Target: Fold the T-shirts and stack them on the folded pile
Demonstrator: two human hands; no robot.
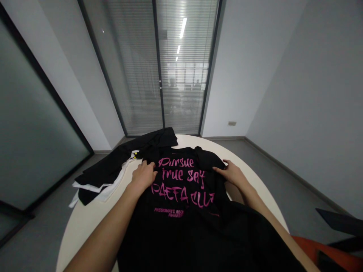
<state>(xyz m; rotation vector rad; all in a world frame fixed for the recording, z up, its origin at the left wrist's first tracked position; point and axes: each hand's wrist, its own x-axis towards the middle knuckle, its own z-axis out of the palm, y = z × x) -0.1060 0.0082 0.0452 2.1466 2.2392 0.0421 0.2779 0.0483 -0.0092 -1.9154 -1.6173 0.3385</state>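
A black T-shirt (pixel 172 196) with pink lettering lies spread on a round, pale table (pixel 82 223), its collar toward the far edge and its lower part running toward me. At its left side, below the sleeve, my left hand (pixel 144 175) has its fingers bent and closed on the cloth. Across from it, my right hand (pixel 231 173) pinches the right sleeve between thumb and fingers. Some cloth is bunched near that sleeve, and the shirt's near part has loose folds.
Several black and white garments (pixel 113 170) lie in a pile at the table's left, some hanging over the edge. An orange chair (pixel 320 253) with dark arms stands at the lower right. Beyond the table is a glass door (pixel 181 87) with blinds.
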